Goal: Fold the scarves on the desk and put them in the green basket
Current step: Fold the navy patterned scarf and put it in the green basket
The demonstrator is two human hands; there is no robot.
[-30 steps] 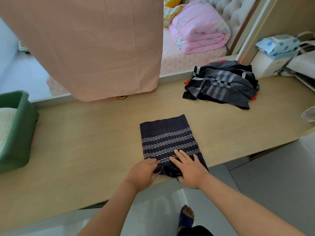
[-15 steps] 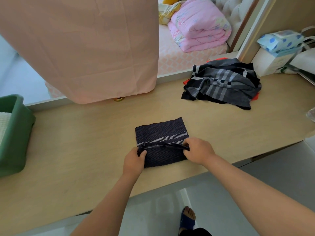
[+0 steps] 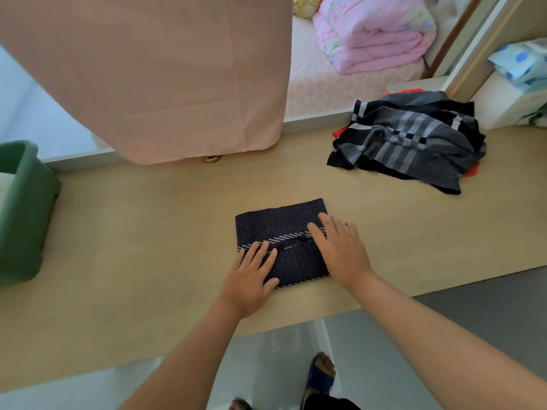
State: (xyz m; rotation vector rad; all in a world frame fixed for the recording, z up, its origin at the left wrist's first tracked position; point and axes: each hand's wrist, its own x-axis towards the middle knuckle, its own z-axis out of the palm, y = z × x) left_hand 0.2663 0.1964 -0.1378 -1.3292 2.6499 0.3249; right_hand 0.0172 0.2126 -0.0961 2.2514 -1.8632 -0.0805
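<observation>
A dark navy zigzag scarf (image 3: 278,223) lies folded into a small rectangle near the front edge of the wooden desk (image 3: 148,232). My left hand (image 3: 251,276) rests flat on its near left part with straight fingers. My right hand (image 3: 340,250) presses flat on its right side. A crumpled grey striped scarf (image 3: 414,140) lies at the back right, with an orange-red one (image 3: 470,173) peeking out beneath it. The green basket (image 3: 26,208) stands at the left edge of the desk, holding something white.
A pink curtain (image 3: 165,72) hangs over the back of the desk. Behind it is a bed with a folded pink quilt (image 3: 376,31). A white box with a tissue pack (image 3: 518,66) stands at the far right. My sandalled foot (image 3: 322,377) shows on the grey floor.
Both hands lifted the scarf's near edge and folded it away from me, halving the rectangle. They have let go and now lie flat on the folded scarf.
</observation>
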